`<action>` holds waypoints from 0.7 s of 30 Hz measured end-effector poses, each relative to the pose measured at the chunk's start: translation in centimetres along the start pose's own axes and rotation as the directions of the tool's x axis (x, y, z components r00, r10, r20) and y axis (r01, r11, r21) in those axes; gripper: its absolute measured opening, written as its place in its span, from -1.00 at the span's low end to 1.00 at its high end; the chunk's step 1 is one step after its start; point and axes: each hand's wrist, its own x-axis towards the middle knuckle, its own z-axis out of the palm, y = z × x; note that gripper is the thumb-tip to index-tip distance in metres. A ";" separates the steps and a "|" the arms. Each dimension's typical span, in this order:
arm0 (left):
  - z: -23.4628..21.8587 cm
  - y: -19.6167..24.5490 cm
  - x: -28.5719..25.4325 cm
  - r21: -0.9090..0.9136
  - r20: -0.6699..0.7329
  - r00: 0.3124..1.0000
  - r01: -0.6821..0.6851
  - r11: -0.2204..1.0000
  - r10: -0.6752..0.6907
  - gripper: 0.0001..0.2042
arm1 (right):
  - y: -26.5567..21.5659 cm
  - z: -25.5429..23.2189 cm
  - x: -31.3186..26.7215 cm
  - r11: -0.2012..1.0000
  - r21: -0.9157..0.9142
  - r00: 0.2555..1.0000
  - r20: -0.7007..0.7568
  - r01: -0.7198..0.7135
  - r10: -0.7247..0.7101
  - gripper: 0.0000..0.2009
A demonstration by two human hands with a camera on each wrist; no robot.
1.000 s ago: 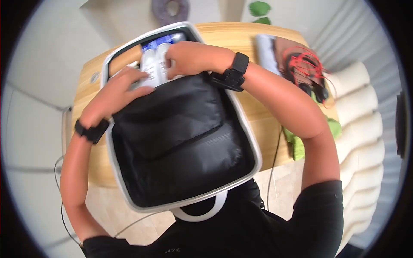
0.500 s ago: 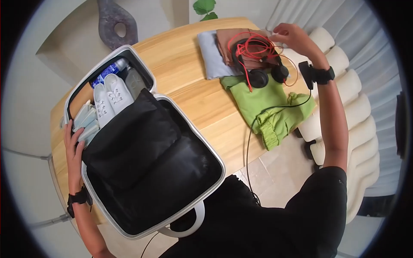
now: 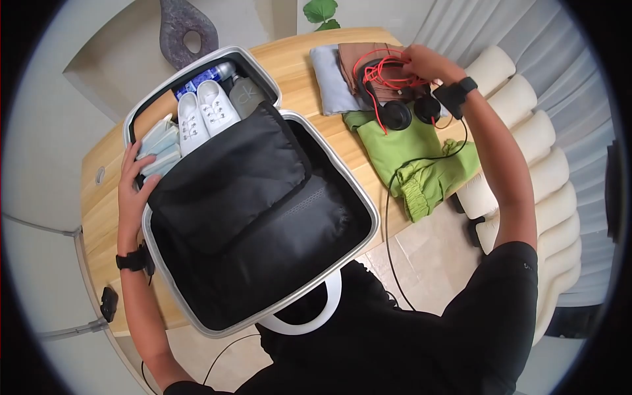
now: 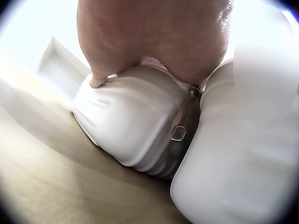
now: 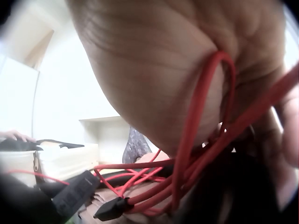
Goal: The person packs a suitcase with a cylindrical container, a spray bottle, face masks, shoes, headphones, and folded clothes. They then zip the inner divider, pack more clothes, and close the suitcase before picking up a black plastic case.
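An opened white suitcase [image 3: 374, 214] lies with its small lid half toward the back. My left hand [image 3: 133, 191] rests on its left edge where the halves meet, fingers spread over the rim beside the packed face masks [image 3: 160, 143]. In the left wrist view the hand [image 4: 149, 39] lies on top of the white shell [image 4: 135, 116]. On the right, my right hand [image 3: 424, 64] grips the black headphones [image 3: 397, 115] together with their red cable [image 3: 388, 82]. The right wrist view shows cable loops right under the palm. The headphones lie over folded brown cloth [image 3: 352, 62] and green clothing [image 3: 411, 158].
White shoes [image 3: 207, 115], a blue tube [image 3: 197, 80] and a grey CK bottle [image 3: 246, 97] fill the lid half; a black fabric divider [image 3: 230, 178] covers part of the rest. Folded light-blue cloth [image 3: 329, 82] lies beside the brown one. A cream chair [image 3: 520, 118] stands right of the wooden table [image 3: 289, 62].
My right hand has left the shoes in the suitcase, swung right and come down onto the headphones. The left hand has moved from the shoes to the suitcase's left rim.
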 end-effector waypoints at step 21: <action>-0.2 -2.7 0.9 -0.004 -0.026 0.998 -0.057 0.998 0.057 -0.70 | -10.9 -16.1 -8.9 0.958 0.286 0.875 -0.471 0.034 0.109 -0.78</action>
